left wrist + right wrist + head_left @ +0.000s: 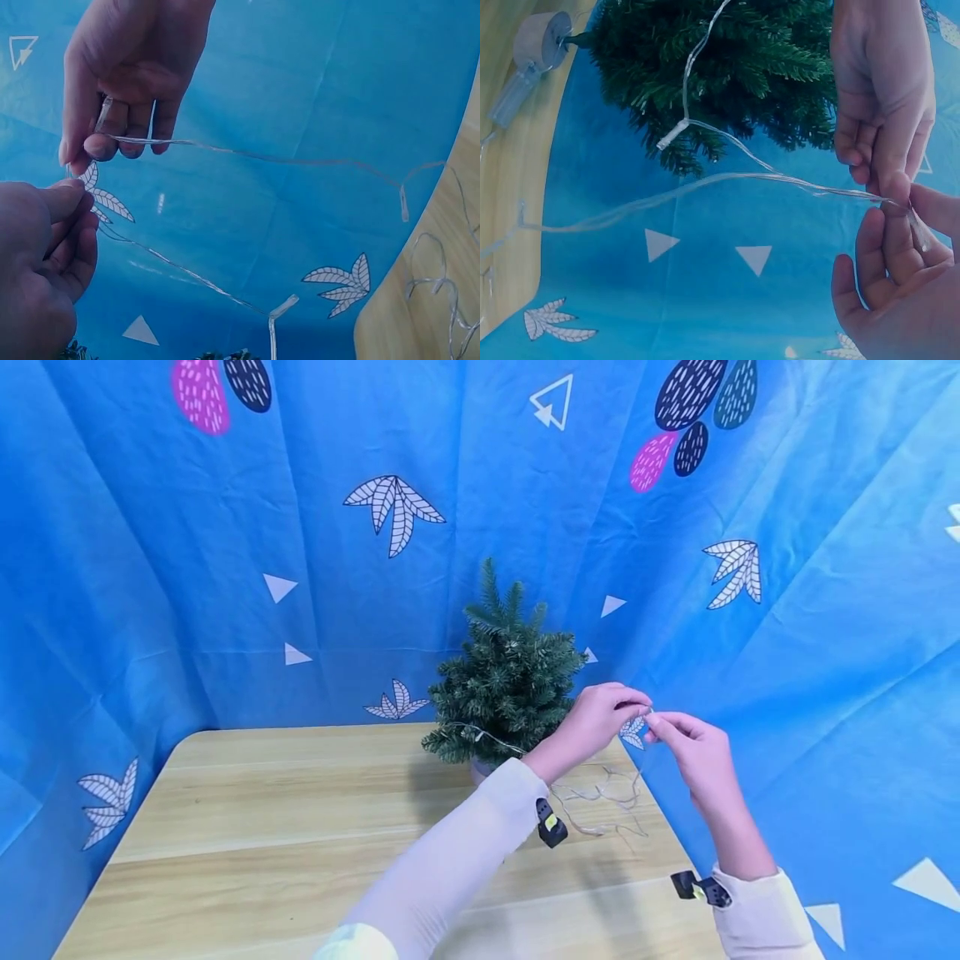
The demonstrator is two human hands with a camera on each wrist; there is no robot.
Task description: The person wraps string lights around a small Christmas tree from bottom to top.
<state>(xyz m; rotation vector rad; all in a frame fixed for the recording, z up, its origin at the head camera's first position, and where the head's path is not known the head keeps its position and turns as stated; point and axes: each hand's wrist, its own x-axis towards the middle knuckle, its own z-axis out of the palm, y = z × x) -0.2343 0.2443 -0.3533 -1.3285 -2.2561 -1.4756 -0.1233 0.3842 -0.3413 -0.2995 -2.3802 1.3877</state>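
Observation:
A string of fairy lights on clear wire (742, 175) runs between both hands, with small clear bulbs (283, 306) along it. My left hand (600, 722) pinches the wire between thumb and fingers, just right of a small green artificial Christmas tree (510, 668). Close beside it, my right hand (697, 752) pinches the same strand, the two sets of fingertips nearly meeting. One bulb rests against the right hand's fingers in the right wrist view. Part of the string lies across the tree's lower branches, and loose loops (457, 315) of it lie on the table.
The tree stands in a pale round pot (536, 41) at the back of the wooden table (285, 827). By the pot is a clear plastic piece (514, 99). A patterned blue curtain (360, 610) hangs behind and to the right. Each wrist wears a black strap camera (552, 828).

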